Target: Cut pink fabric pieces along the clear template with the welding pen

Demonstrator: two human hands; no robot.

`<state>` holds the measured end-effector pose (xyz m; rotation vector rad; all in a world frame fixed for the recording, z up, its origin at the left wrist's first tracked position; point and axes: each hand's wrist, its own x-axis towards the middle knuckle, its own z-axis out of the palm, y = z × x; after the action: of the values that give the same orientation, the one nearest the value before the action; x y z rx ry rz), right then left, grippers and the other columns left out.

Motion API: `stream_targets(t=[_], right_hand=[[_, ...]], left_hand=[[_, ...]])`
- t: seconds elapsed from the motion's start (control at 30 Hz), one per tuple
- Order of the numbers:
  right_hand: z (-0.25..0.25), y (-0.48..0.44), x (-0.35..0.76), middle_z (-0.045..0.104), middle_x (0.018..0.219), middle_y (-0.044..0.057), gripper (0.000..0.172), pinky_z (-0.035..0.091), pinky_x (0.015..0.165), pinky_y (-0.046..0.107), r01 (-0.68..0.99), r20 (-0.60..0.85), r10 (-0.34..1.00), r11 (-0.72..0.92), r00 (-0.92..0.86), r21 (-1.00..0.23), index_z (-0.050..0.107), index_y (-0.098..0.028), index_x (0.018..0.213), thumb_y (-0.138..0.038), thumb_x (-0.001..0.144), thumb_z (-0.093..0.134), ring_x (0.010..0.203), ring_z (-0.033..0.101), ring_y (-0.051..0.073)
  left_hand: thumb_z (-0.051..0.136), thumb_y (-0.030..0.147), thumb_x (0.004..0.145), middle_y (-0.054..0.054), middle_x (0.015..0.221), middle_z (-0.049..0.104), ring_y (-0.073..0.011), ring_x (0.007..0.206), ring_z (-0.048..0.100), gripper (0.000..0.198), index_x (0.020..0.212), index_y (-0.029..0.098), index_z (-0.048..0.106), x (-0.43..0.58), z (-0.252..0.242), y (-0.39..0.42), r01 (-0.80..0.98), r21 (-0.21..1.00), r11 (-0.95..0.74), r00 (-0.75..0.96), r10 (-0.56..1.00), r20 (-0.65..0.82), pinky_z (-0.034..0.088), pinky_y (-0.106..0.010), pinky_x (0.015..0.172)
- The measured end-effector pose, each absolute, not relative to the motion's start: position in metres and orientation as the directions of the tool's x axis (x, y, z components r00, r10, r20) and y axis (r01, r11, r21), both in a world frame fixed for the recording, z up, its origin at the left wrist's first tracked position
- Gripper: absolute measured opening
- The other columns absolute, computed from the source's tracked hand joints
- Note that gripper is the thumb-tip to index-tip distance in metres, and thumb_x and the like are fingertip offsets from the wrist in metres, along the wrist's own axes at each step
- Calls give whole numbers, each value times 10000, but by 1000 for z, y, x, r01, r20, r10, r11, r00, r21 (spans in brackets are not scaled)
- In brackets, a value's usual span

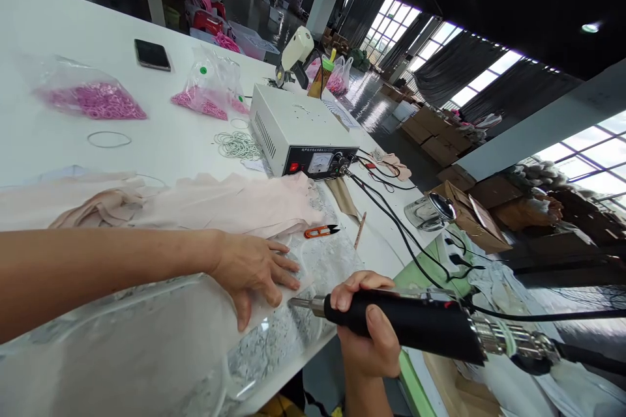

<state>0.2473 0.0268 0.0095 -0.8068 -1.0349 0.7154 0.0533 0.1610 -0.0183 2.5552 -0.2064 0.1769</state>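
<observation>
My left hand [257, 272] lies palm down with its fingers spread, pressing a pale sheer cloth [161, 345] against a clear sheet [267, 352] at the table's front edge. Wrapped round a black handheld ultrasonic welding gun [405, 322] is my right hand [366, 329]. The gun's thin metal tip points left and ends just right of my left fingers, at the cloth's edge. Whether the tip touches the cloth, I cannot tell. Beyond my left hand lie orange thread snips [320, 231] and a crumpled pale pink fabric piece [235, 202].
A white control box [303, 124] stands behind, its black cables running right. Bags of pink rings [98, 98], a phone [152, 55] and pale elastic loops [237, 144] lie on the white table [44, 19]. Right are a glass jar [425, 212] and a cardboard box [474, 215].
</observation>
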Motion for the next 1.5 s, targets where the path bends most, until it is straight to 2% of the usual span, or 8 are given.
stream_targets(t=[0.23,0.37,0.83,1.1,1.3,1.5], right_hand=[[8,27,244,565,771,-7,116,502,474,290,-136,442,830,509,340,-850,626,-226,907,-322,851,589,512,549,123],[5,25,247,578,777,-10,87,515,498,276,-141,446,838,506,315,-851,620,-223,892,-301,866,592,535,567,117],[11,18,237,571,793,-10,118,521,534,269,-224,418,870,476,263,-850,643,-227,932,-330,878,625,569,563,116],[9,20,234,574,793,-10,124,524,537,271,-216,425,873,474,239,-853,645,-229,932,-340,881,621,567,564,116],[6,18,236,579,802,-5,127,515,528,276,-226,404,882,456,242,-861,643,-229,936,-336,872,619,574,569,122],[8,19,235,586,781,-11,102,515,525,269,-177,443,864,487,238,-855,639,-226,897,-324,880,616,566,569,122]], left_hand=[[969,389,623,-78,1459,587,-335,1411,472,404,911,273,711,54,-17,163,-200,470,-860,978,-144,152,215,-444,1237],[976,384,606,-59,1458,588,-324,1406,482,400,894,283,719,55,-17,160,-191,456,-869,979,-138,148,225,-427,1238],[1008,322,537,13,1397,641,-293,1381,515,383,803,312,732,56,-15,156,-131,527,-839,988,-65,142,234,-410,1231],[1020,317,496,11,1343,680,-315,1347,550,408,788,309,735,56,-19,156,-165,531,-831,975,-57,213,283,-430,1212],[1015,315,512,9,1372,660,-311,1356,540,407,812,318,739,55,-19,157,-161,539,-827,977,-57,205,254,-431,1225],[1010,322,529,-11,1402,637,-322,1370,524,416,840,309,735,55,-20,158,-162,543,-824,980,-71,185,241,-444,1229]])
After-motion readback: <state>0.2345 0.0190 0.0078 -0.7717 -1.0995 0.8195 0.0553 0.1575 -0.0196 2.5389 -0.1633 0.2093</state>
